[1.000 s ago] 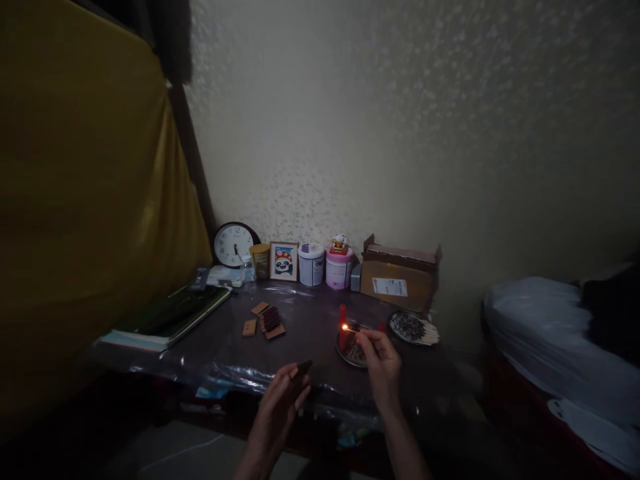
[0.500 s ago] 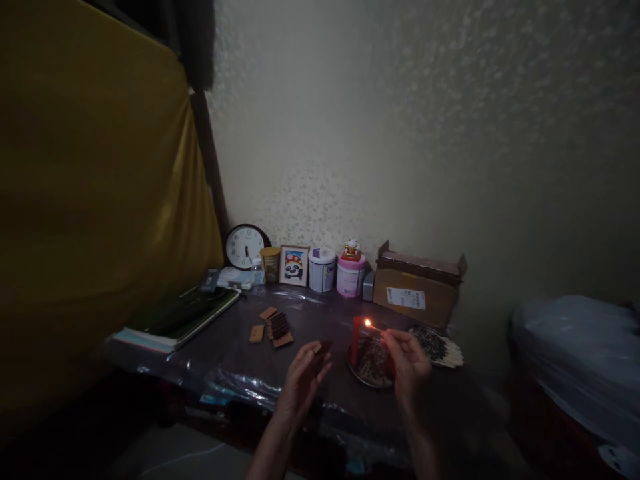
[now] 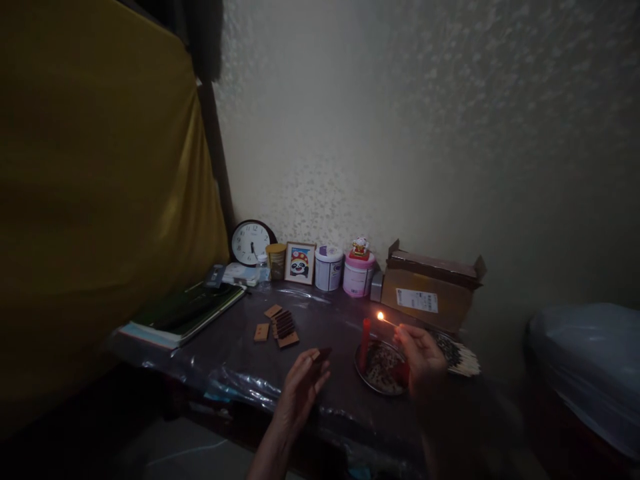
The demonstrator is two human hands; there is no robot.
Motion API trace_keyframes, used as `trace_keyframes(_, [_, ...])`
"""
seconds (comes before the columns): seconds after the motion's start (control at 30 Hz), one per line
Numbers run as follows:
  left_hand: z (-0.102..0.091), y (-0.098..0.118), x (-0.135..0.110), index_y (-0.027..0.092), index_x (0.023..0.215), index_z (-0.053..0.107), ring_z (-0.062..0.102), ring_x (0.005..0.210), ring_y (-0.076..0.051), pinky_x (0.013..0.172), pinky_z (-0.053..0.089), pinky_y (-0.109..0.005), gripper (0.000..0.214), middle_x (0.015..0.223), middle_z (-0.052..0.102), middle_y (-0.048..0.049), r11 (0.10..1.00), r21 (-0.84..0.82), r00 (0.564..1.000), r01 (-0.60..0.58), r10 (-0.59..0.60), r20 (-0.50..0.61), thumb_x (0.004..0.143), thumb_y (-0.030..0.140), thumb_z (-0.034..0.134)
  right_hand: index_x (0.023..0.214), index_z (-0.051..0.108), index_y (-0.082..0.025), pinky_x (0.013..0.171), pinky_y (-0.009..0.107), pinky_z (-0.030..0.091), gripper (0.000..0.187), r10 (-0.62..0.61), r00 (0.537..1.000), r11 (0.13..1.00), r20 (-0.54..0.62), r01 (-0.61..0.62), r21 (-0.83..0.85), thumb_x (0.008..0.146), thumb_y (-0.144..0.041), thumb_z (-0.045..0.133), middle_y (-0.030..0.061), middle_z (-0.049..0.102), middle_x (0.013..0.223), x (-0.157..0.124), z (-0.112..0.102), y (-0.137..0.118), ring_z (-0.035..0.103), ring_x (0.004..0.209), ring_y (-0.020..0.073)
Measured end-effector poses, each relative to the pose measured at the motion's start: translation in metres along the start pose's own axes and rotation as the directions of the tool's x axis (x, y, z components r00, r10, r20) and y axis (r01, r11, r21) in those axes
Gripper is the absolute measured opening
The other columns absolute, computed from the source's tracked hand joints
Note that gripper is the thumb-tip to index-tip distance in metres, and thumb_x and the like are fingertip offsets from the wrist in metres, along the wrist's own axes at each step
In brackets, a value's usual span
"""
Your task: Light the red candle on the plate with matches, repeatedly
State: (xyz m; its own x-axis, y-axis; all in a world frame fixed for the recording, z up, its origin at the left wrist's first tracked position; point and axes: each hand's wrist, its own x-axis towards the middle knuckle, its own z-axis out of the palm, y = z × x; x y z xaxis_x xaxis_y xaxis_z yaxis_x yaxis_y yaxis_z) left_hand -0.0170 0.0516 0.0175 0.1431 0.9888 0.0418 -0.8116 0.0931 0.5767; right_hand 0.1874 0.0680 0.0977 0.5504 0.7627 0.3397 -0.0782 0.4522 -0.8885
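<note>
Here in the head view, your right hand [image 3: 423, 350] has the burning match [image 3: 389, 322] pinched between thumb and fingers, gripped at the tail end, presumably so the flame sits well away from your skin. The stick points up and to the left, flame at its tip, above the metal plate [image 3: 369, 385] and just to the right of the red candle [image 3: 365, 341]. That candle stands upright near the plate's left edge, no flame showing at its top; the plate probably serves to catch wax and burnt bits, and dark scraps do litter it. Something red also shows by your right hand, too covered to name.

Across to your left hand [image 3: 301, 385]: fingers curled loosely, a small matchbox [image 3: 323, 355] held at the fingertips, one edge left exposed, perhaps to leave its side free for striking. It hangs in front of the plate, to the left, well apart from the flame.

On the dark, plastic-covered surface [image 3: 320, 317], a loose cluster of matchboxes [image 3: 283, 325] lies left of the plate, likely parked there within easy reach. Right of your right hand, a fan of matches [image 3: 464, 361] rests with dark ends together and pale sticks pointing outward, maybe for easy picking. Behind stands an opened cardboard box [image 3: 430, 293], beside the pink-lidded tub [image 3: 359, 277].
</note>
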Motion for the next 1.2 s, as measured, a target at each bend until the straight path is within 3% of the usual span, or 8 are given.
trace_keyframes(0.2, [0.000,0.002,-0.003,0.019,0.092,0.065,0.061,0.092,-0.019,0.085,0.045,-0.033,0.016,0.106,0.067,-0.0067,1.000,0.004,1.000,-0.004,0.004,-0.007,0.080,0.024,0.057,0.075,0.065,-0.017,0.059,0.026,0.046,0.024,0.035,0.999,0.999,0.003,-0.035,0.003,0.060,-0.035,0.073,-0.0003,0.066,0.066,0.002,-0.006,0.013,0.060,0.061,0.0141])
trace_keyframes(0.9, [-0.004,0.007,-0.005,0.019,0.093,0.065,0.062,0.091,-0.018,0.084,0.046,-0.032,0.016,0.108,0.067,-0.0069,1.000,0.007,1.000,-0.006,0.007,-0.005,0.080,0.024,0.057,0.070,0.066,-0.018,0.055,0.027,0.050,0.024,0.124,0.992,0.992,0.012,-0.124,-0.011,0.054,-0.033,0.075,0.0014,0.068,0.063,0.000,-0.006,0.014,0.063,0.059,0.0162])
trace_keyframes(1.2, [-0.002,0.009,-0.007,0.018,0.094,0.066,0.061,0.091,-0.018,0.085,0.046,-0.033,0.018,0.108,0.067,-0.0072,1.000,0.031,1.000,-0.007,0.007,-0.016,0.079,0.024,0.057,0.068,0.066,-0.017,0.054,0.025,0.049,0.019,0.056,0.997,0.994,-0.054,-0.061,-0.089,0.056,-0.031,0.072,-0.0001,0.066,0.058,-0.007,0.003,0.003,0.061,0.055,0.0144])
